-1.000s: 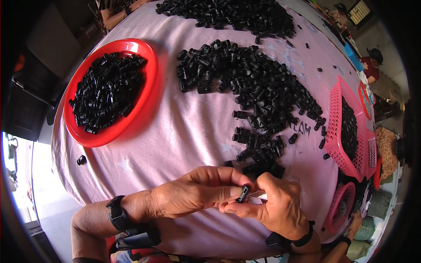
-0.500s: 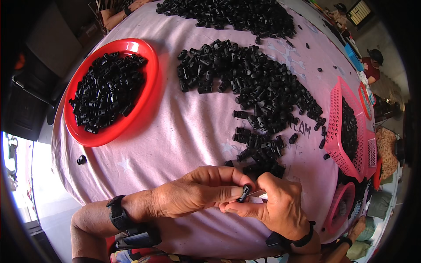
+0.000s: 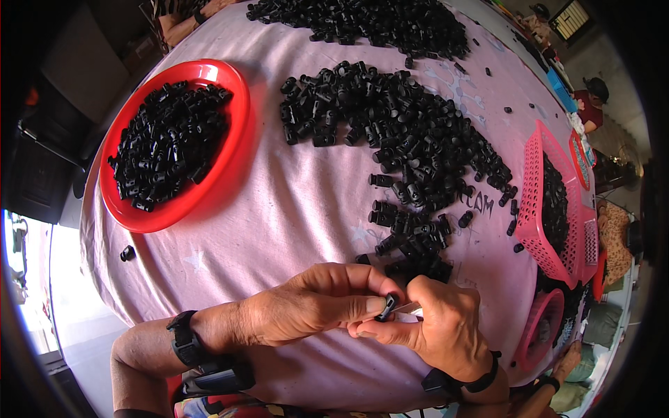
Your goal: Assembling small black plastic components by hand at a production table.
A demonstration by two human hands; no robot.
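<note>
My left hand point(image 3: 320, 304) pinches a small black cord lock point(image 3: 387, 307) between thumb and fingertips, near the table's front edge. Close against it, my right hand point(image 3: 446, 322) is closed around a thin whitish tool point(image 3: 411, 313), mostly hidden by the fingers; its kind is unclear. The tool's visible end is right by the cord lock. Just beyond my hands, a long heap of black cord locks point(image 3: 418, 153) curves back across the pink cloth point(image 3: 279, 230). On the left, a red plate point(image 3: 238, 125) holds many more.
Another black heap point(image 3: 376, 28) lies at the far side. A pink perforated basket point(image 3: 531, 202) with black pieces stands right, near a round pink basket point(image 3: 523, 348). One loose cord lock point(image 3: 127, 253) lies near the plate. Other people sit around the table.
The view has shifted very slightly. My hands keep the same grip and place, with the cord lock and the whitish tool still together.
</note>
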